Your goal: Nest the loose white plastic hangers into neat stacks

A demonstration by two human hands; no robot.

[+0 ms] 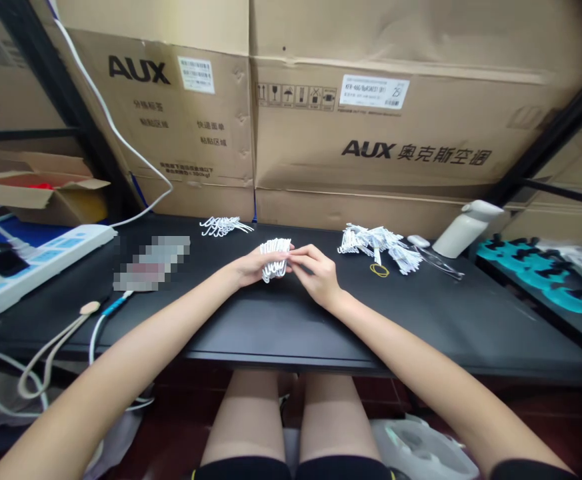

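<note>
Here we are at the black table [281, 327], with a bundle of white hooks [277, 259] raised in front of us, just above the tabletop and between our hands. Our left hand [249, 268] grasps it, fingers wrapped about the row, probably so the thin pieces sit side by side and don't fan out. Over comes our right hand [321, 277] from the other side, thumb and fingers drawn together at the bundle's right end; whether anything is caught between those fingertips, we can't tell. That split looks sensible: one hand steadies, the other has its fingertips free for fine work.

Farther back, a small heap of hooks [225, 227] lies to the left and a larger pile of white pieces [381, 245] to the right, both apparently within easy reach. A yellow band [379, 270] rests just on the near side of that pile, handy for the right hand.

Now the direction: the curved ends in our grasp point down and towards us, the other ends away. Each hook's long axis runs roughly fore and aft, while the row stretches left to right. In the left heap, the curves face mostly left, the straight shanks trailing right.
</note>
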